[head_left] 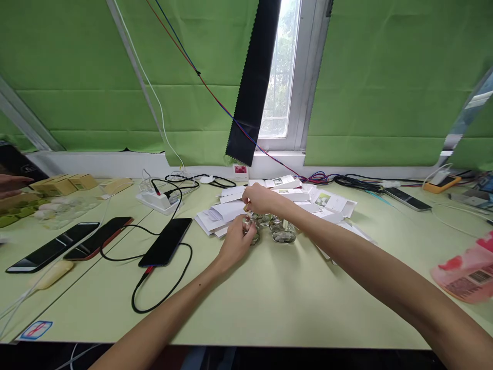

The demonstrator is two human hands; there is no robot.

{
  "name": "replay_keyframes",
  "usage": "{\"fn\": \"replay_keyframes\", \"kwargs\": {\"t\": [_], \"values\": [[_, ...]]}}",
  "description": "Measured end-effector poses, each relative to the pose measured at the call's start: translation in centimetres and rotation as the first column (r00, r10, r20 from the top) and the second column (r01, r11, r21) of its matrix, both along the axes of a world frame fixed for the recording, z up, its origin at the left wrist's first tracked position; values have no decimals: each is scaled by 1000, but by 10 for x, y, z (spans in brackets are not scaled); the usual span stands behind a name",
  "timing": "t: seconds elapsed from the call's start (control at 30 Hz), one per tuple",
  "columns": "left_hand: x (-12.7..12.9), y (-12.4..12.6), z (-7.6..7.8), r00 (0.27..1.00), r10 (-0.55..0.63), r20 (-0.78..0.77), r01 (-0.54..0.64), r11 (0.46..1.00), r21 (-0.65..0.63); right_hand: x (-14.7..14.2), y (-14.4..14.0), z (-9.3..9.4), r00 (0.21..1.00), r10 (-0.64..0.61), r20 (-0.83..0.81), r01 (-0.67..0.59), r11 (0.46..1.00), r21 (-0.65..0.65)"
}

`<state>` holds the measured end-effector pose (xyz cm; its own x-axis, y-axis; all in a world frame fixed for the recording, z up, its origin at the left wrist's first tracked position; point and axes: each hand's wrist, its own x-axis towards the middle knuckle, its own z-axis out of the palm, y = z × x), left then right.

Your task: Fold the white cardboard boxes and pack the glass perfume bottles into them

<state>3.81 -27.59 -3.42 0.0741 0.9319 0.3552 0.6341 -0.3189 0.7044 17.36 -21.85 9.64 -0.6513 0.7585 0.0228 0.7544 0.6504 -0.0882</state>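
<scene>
One glass bottle (256, 236) (partly hidden), axis upright, neck upward

Green fabric covers (385, 72) hang on both sides of a narrow, pale-framed window (280, 87); bright daylight, foliage (285, 67) blurred beyond. Black zigzag-edged strip (252, 87) along the window's left side. White ledge (277, 158) runs below, behind a pale yellow-green tabletop (292, 308).
</scene>
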Motion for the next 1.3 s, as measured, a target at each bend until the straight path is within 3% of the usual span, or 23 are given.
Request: {"fn": "replay_keyframes", "kwargs": {"t": [0.13,0.3,0.4,0.6,0.77,1.03,1.3], "values": [[0,1,-1,1000,8,9,-8,1000,7,3,-1,-4,999,14,-35,-14,1000,9],[0,1,-3,999,16,33,-17,1000,15,4,-20,4,996,60,-60,-61,998,-8],[-1,1,-5,999,3,54,-3,1000,3,3,-34,4,998,56,-7,-57,996,-74],[-2,3,-8,991,-48,129,43,998,36,-2,-39,-8,985,115,125,-113,993,-21],[-3,2,-8,990,-62,127,61,998,13,0,-37,-4,973,194,127,-192,981,-28],[-3,2,-7,995,-54,88,51,998,38,7,-35,7,990,142,22,-141,990,-12],[-1,-3,-1,999,-41,22,40,998,53,9,-13,-8,980,-21,-196,30,999,43]]}}
